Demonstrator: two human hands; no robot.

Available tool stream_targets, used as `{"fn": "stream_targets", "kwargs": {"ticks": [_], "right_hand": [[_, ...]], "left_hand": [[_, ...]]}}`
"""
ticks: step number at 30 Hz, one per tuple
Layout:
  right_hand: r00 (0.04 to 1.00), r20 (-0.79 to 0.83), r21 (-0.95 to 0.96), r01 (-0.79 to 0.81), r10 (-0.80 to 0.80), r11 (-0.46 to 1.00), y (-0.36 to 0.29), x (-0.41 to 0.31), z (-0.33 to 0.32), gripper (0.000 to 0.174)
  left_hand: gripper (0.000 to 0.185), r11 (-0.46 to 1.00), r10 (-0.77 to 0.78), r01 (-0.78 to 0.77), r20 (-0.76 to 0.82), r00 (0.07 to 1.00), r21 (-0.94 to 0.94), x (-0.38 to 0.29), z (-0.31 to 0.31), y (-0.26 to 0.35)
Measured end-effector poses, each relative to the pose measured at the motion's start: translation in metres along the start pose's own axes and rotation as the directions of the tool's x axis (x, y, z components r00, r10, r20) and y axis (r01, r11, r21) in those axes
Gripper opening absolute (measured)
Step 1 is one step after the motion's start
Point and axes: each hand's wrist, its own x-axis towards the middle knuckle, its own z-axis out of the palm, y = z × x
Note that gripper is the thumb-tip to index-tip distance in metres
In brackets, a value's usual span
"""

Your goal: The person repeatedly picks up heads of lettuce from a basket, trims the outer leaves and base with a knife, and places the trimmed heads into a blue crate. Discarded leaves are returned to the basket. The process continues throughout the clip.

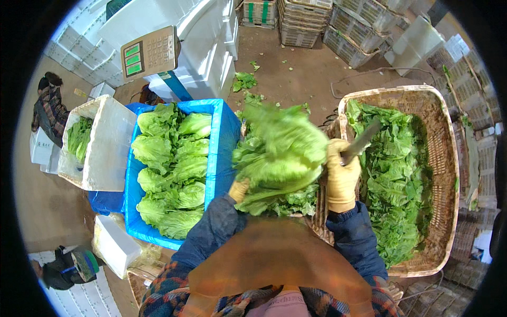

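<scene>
My left hand [240,190], in a yellowish glove, grips a head of leafy green lettuce [281,154] low on its left side. Motion blurs the lettuce's upper leaves. At its right side, my gloved right hand [343,174] is closed around a knife [361,142], whose blade points up and to the right. Loose leaves [305,200] lie beneath the lettuce. To the left, a blue-lined box [226,130] holds lettuce heads in two rows. On the right, a large mud-stained plastic crate [445,158] holds more lettuce [396,182].
A weighing scale's display [149,53] stands behind the blue-lined box. Farther left is a white foam box [113,146] with greens inside. Two other people [53,107] are at the left. Stacked crates [301,23] line the back, and leaf scraps [244,81] litter the floor.
</scene>
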Motion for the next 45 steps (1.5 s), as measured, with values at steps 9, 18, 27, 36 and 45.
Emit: {"fn": "stream_targets", "kwargs": {"ticks": [9,18,27,36,45], "right_hand": [[0.897,-0.080,-0.311,-0.436,0.434,0.844,0.055,0.022,-0.070,0.063],[0.490,0.588,0.095,-0.832,0.643,0.547,0.109,0.004,-0.002,0.065],[0.122,0.862,-0.484,-0.086,0.491,0.871,0.138,-0.088,0.268,0.051],[0.394,0.905,-0.415,0.739,0.161,0.530,0.201,-0.050,0.474,0.084],[0.381,0.910,-0.399,0.702,0.161,0.590,0.249,-0.007,0.482,0.080]], "left_hand": [[0.071,0.932,-0.064,0.158,0.281,0.957,-0.325,0.009,0.055,-0.058],[0.093,0.950,-0.003,0.106,-0.330,0.944,0.295,-0.080,0.017,0.038],[0.127,0.709,0.702,-0.278,-0.684,0.198,0.648,-0.184,-0.017,0.035],[0.120,0.579,0.763,-0.317,-0.636,-0.112,0.751,-0.182,-0.203,0.131],[0.122,0.703,0.698,0.193,-0.717,0.003,0.685,-0.054,-0.305,0.160]]}}
